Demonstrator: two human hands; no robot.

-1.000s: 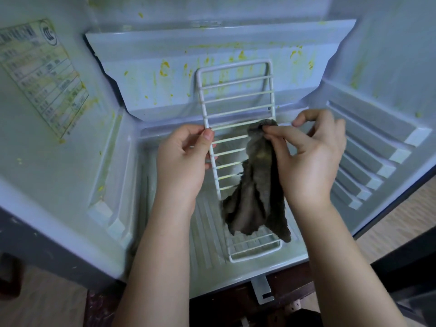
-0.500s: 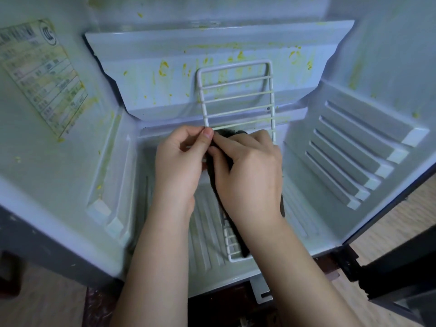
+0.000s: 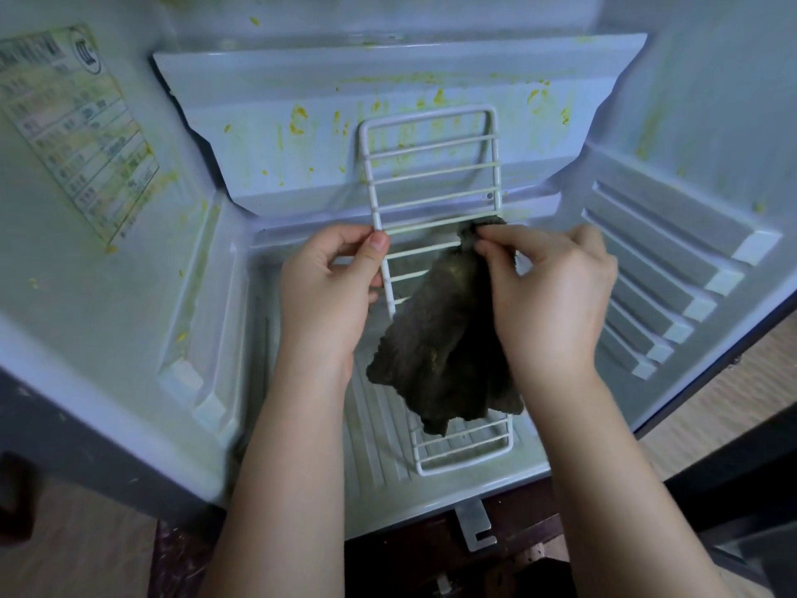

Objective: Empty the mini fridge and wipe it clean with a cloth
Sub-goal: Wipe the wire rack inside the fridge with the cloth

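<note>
Emptying looks done: only a white wire rack [image 3: 431, 179] is left in the pale mini fridge [image 3: 690, 101]. Its left rail is pinched by the left hand [image 3: 327, 287], the dark fuzzy cloth [image 3: 444, 338] by the right hand [image 3: 547, 295] at its right rail. Yellow-green splatter [image 3: 297, 123] behind it isn't wiped yet.

Rack [image 3: 431, 174] stands in fridge [image 3: 371, 442], top at back wall [image 3: 302, 101]. Cloth [image 3: 440, 351] hangs before rack. Label [image 3: 73, 131] on left wall [image 3: 43, 295], ledges [image 3: 660, 269] on right wall [image 3: 711, 101].

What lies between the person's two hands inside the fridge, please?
In the head view, bars of the wire rack and part of the dark cloth.
</note>
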